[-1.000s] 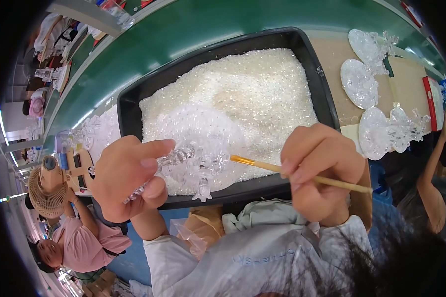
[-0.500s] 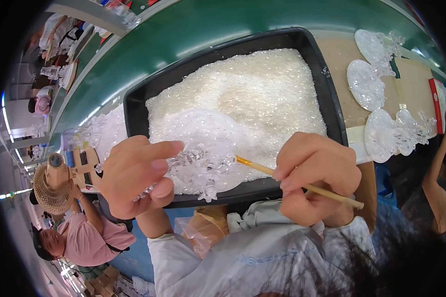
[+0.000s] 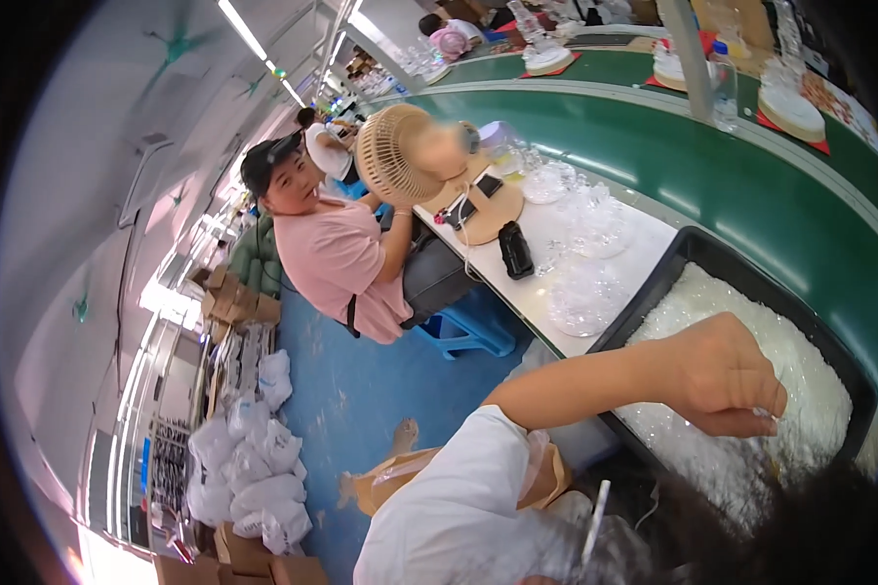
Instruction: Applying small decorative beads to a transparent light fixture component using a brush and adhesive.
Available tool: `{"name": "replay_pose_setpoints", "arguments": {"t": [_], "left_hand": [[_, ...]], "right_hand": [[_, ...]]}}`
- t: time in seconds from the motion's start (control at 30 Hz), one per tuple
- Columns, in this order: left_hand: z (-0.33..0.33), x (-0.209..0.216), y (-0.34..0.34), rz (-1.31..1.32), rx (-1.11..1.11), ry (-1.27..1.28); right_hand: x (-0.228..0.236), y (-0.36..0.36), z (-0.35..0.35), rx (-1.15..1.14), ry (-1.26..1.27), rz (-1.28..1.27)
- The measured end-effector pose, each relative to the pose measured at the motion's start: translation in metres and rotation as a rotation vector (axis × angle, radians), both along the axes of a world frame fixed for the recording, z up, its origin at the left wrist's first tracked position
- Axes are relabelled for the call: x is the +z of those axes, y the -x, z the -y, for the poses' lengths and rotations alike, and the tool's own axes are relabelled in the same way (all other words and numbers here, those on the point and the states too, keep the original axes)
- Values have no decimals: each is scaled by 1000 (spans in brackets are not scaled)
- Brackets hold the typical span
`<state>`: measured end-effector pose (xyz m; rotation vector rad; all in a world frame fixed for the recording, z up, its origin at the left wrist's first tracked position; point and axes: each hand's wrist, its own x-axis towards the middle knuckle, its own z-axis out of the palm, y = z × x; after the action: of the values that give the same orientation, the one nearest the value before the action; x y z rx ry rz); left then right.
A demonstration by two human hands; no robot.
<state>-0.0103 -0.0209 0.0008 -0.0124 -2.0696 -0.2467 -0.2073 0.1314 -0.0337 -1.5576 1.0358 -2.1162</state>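
My left hand hangs over a black tray filled with clear, glittering granules. Its fingers are curled closed, and a tiny shiny bit shows at the fingertips. What they hold is mostly hidden under the hand. My right hand is out of view, and so is the brush. Left of the tray, clear crystal-like ornaments on round bases stand on the white tabletop.
Beside the table sits a person in pink, behind a beige fan. A black object lies on the table, a blue stool stands below. White bags lie piled at left; a green conveyor runs behind.
The view has swung left. My right hand with the brush has gone out of view, as has the clear ornament at my left hand. The seated person now shows larger.
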Motion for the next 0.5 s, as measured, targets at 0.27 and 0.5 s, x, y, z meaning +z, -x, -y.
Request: {"name": "replay_pose_setpoints", "arguments": {"t": [0.27,0.5], "left_hand": [[5,-3,2,-52,-5,-17],[1,-1,2,-27,-3,-13]], "right_hand": [[-11,13,-2,33,39,-3],[-15,17,-4,36,54,-68]]}}
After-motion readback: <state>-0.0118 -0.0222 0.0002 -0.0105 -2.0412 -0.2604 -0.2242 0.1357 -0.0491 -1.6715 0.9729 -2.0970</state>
